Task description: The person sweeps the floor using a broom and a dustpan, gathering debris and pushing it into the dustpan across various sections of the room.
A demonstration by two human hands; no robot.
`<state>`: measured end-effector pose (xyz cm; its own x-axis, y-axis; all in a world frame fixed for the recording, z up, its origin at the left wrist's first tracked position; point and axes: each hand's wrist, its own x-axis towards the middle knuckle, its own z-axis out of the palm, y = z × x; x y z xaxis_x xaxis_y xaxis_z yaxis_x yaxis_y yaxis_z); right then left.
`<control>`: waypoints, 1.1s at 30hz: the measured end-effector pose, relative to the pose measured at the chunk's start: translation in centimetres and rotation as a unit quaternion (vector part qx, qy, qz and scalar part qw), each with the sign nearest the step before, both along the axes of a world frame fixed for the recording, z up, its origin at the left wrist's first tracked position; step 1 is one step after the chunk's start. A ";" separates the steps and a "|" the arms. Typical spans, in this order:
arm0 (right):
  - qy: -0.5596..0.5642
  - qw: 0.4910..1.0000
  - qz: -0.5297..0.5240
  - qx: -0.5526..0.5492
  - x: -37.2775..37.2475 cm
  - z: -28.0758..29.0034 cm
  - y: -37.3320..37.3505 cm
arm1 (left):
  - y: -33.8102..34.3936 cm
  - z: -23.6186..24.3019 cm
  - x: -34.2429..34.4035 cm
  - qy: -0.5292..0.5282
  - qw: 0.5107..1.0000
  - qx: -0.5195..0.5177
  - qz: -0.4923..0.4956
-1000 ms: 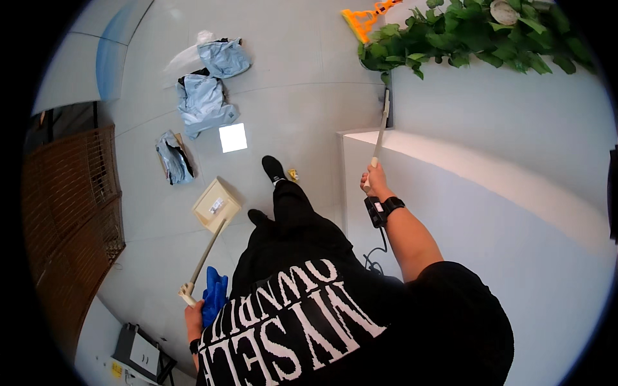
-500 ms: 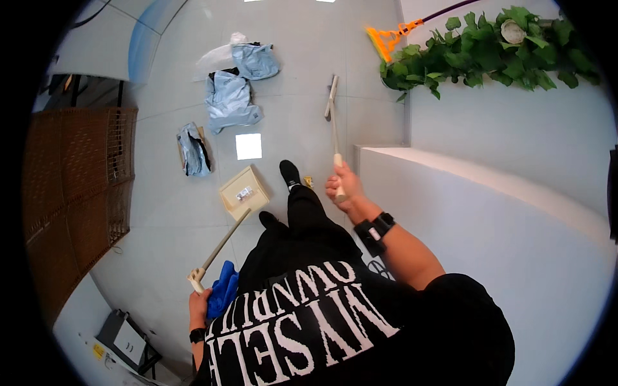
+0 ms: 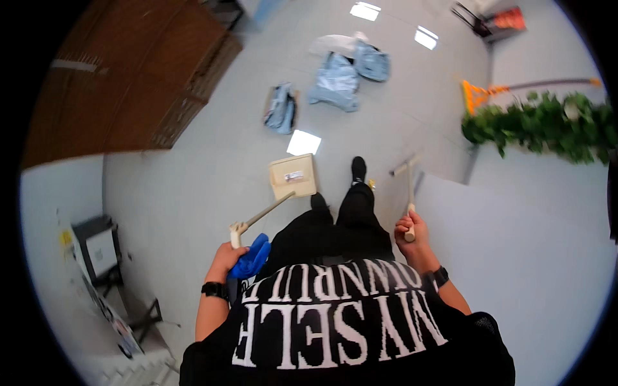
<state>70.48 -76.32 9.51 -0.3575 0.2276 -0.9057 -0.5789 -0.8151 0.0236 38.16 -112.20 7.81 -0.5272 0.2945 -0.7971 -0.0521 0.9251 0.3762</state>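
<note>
My left hand (image 3: 229,257) is closed around the grip of a long-handled dustpan (image 3: 291,168). Its cream pan rests on the floor left of my feet, with a small printed label or packet in it. Beside that hand is a crumpled blue cloth (image 3: 253,256); whether my fingers hold it too, I cannot tell. My right hand (image 3: 412,231) grips a long-handled broom (image 3: 412,188), its narrow T-shaped head low over the floor on the right. Close to my forward shoe lies a small yellow scrap (image 3: 371,184).
Grey-blue plastic bags (image 3: 336,82) lie on the floor ahead, with another folded bag (image 3: 280,108) nearer left. A brown woven screen (image 3: 148,77) stands left. To the right are a white ledge (image 3: 502,231), leafy greenery (image 3: 534,122) and an orange broom (image 3: 475,96). A dark cabinet (image 3: 96,251) is lower left.
My view has turned and shifted left, so floor things sit further right. My right hand has drawn back nearer my body with the broom. Both hands keep their holds.
</note>
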 end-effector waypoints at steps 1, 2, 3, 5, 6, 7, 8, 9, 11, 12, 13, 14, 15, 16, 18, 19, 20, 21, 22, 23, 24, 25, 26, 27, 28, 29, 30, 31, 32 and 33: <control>0.004 1.000 -0.010 -0.006 -1.2 -0.8 -0.6 | -0.9 -1.0 -0.4 0.001 1.000 -0.001 0.006; 0.011 1.000 -0.014 -0.025 -1.8 -1.4 0.7 | -0.3 -1.6 0.3 -0.002 1.000 -0.003 0.008; 0.017 0.999 -0.019 -0.044 -2.8 -2.2 2.2 | -0.2 -2.6 0.9 -0.001 0.999 0.008 0.037; 0.046 0.997 -0.030 -0.059 -5.6 -4.3 2.3 | -1.2 -4.0 0.7 -0.004 0.998 -0.007 0.056; 0.059 0.995 -0.040 -0.064 -7.3 -5.2 2.3 | -1.9 -4.7 0.6 -0.006 0.998 -0.015 0.063; 0.070 0.994 -0.044 -0.066 -9.3 -6.0 3.0 | -2.3 -5.9 0.6 -0.009 0.997 -0.014 0.080; 0.082 0.993 -0.049 -0.069 -10.7 -6.8 3.8 | -2.7 -7.1 0.9 -0.009 0.995 -0.014 0.095; 0.106 0.991 -0.055 -0.061 -11.8 -7.6 4.9 | -3.0 -8.4 1.2 -0.010 0.994 -0.015 0.111; 0.156 0.984 -0.062 -0.052 -13.7 -9.0 7.1 | -3.6 -10.3 1.4 -0.002 0.993 -0.008 0.121; 0.173 0.982 -0.057 -0.058 -13.7 -9.6 7.8 | -4.1 -11.0 1.4 0.002 0.992 -0.008 0.125; 0.187 0.979 -0.050 -0.066 -13.8 -10.3 8.6 | -4.9 -11.9 1.6 0.004 0.992 -0.015 0.128; 0.205 0.975 -0.043 -0.074 -14.4 -10.9 9.5 | -5.3 -13.0 1.6 0.009 0.991 -0.020 0.131; 0.191 0.979 -0.019 -0.063 -14.5 -11.4 9.9 | -5.7 -14.0 1.7 0.014 0.991 -0.025 0.134; 0.177 0.983 0.005 -0.051 -13.9 -11.6 9.9 | -6.0 -15.1 2.3 0.009 0.988 -0.030 0.152; 0.153 0.987 0.048 -0.035 -13.0 -11.2 9.4 | -6.2 -15.9 2.6 -0.005 0.983 -0.039 0.178; 0.146 0.986 0.074 -0.028 -12.6 -11.0 9.1 | -6.6 -16.8 2.9 -0.013 0.979 -0.036 0.201; 0.142 0.985 0.099 -0.022 -12.4 -10.4 8.9 | -7.2 -17.4 3.0 -0.020 0.974 -0.034 0.223; 0.130 0.983 0.130 -0.024 -12.1 -9.5 8.8 | -7.9 -18.0 3.3 -0.027 0.969 -0.032 0.244; 0.121 0.979 0.160 -0.028 -12.1 -7.9 8.8 | -8.1 -17.8 3.5 -0.028 0.966 -0.044 0.255; 0.117 0.974 0.193 -0.022 -11.9 -7.3 8.6 | -8.2 -18.9 4.1 -0.024 0.962 -0.046 0.268; 0.114 0.969 0.215 -0.038 -11.5 -6.1 9.0 | -8.2 -18.4 4.4 -0.027 0.959 -0.058 0.276; 0.116 0.963 0.237 -0.050 -11.2 -5.1 9.7 | -8.4 -18.2 4.6 -0.013 0.963 -0.060 0.262; 0.117 0.958 0.257 -0.060 -11.2 -4.4 10.3 | -7.7 -17.2 4.6 -0.018 0.956 -0.063 0.285; 0.107 0.951 0.278 -0.081 -11.7 -3.5 10.5 | -8.5 -18.1 4.9 -0.016 0.953 -0.059 0.297; 0.097 0.944 0.300 -0.101 -12.1 -2.1 10.4 | -9.9 -18.9 5.6 -0.014 0.949 -0.054 0.309; 0.088 0.936 0.322 -0.115 -12.3 -2.0 10.2 | -10.6 -20.1 6.0 -0.012 0.950 -0.061 0.306; 0.085 0.916 0.375 -0.117 -12.8 -2.5 10.0 | -11.3 -21.3 6.4 -0.009 0.951 -0.069 0.302; 0.079 0.895 0.421 -0.123 -13.3 -2.4 9.9 | -12.1 -21.8 6.8 -0.010 0.951 -0.073 0.299; 0.073 0.874 0.462 -0.128 -13.8 -2.6 9.7 | -11.0 -20.2 6.7 -0.001 0.950 -0.042 0.309; 0.046 0.845 0.519 -0.121 -14.4 -3.5 9.6 | -11.0 -19.6 6.6 -0.007 0.950 -0.052 0.308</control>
<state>56.09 -66.75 5.96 -0.3220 -0.4395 -0.8385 0.4587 -0.8472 0.2680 44.72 -123.23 -11.82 -0.5638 -0.1470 -0.8127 -0.5998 0.7494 0.2805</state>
